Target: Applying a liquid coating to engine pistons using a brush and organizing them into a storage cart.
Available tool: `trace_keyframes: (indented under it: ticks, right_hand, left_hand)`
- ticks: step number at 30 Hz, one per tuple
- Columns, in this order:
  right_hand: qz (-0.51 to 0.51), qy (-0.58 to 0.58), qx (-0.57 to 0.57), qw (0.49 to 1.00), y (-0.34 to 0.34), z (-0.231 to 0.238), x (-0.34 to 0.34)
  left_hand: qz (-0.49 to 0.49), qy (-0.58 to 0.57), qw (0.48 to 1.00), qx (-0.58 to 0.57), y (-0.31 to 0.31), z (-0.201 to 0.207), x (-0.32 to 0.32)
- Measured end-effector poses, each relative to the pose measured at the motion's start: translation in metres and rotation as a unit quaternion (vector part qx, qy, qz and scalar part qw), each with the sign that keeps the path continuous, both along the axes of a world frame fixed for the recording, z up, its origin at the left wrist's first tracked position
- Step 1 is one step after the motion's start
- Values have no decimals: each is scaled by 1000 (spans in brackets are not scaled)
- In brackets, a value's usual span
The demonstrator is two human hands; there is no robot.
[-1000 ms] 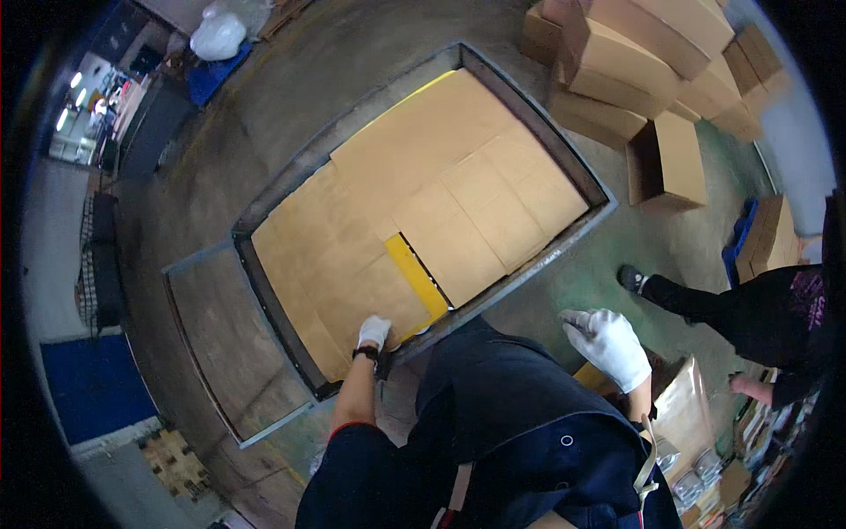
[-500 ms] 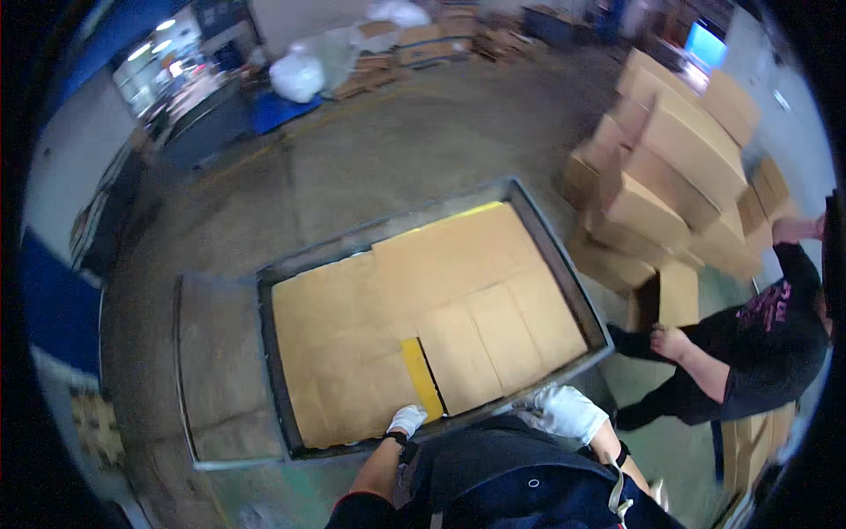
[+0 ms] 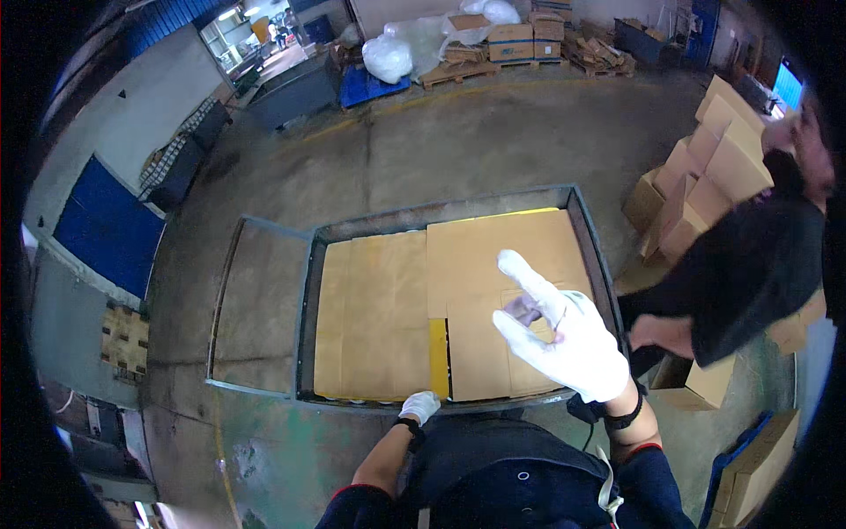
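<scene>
In front of me stands a dark metal-framed bin [image 3: 310, 309] filled with flat brown cardboard sheets [image 3: 379, 309]. A yellow strip [image 3: 439, 357] shows in a gap between sheets near the front edge. My left hand [image 3: 419, 406], in a white glove, is closed over the near rim at the foot of that strip. Raised above the right part of the cardboard is my right hand [image 3: 573, 344], also white-gloved. Its index finger and thumb are stretched apart; a greyish patch shows between them, too unclear to name.
A co-worker in dark clothes [image 3: 740, 264] leans at the right, beside stacked cardboard boxes [image 3: 705, 176]. An open box [image 3: 696, 383] stands on the floor there. A metal frame panel [image 3: 256, 304] extends left of the bin. Wrapped bundles [image 3: 388, 57] and pallets line the back.
My right hand has risen from beside the near rim to above the cardboard. My left hand stays at the rim. The co-worker has bent forward, and my view has shifted.
</scene>
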State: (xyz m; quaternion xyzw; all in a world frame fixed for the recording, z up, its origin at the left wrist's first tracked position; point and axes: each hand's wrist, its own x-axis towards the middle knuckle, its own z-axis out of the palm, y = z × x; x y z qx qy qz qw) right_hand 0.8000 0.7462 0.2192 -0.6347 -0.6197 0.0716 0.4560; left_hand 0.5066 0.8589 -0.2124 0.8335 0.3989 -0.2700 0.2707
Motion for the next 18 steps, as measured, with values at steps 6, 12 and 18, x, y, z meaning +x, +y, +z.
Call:
trace_keyframes:
  ticks: [6,12,18]
  right_hand:
    - [8,4,-146,989,-8,-36,3]
    - [120,-204,-331,913,-19,-110,-10]
    - [88,-164,-403,896,-10,-165,-25]
  left_hand:
    - [-16,-6,999,47,-11,9,-7]
    - [-1,-52,998,-26,4,3,-18]
    - [-131,-71,984,-99,69,-74,-48]
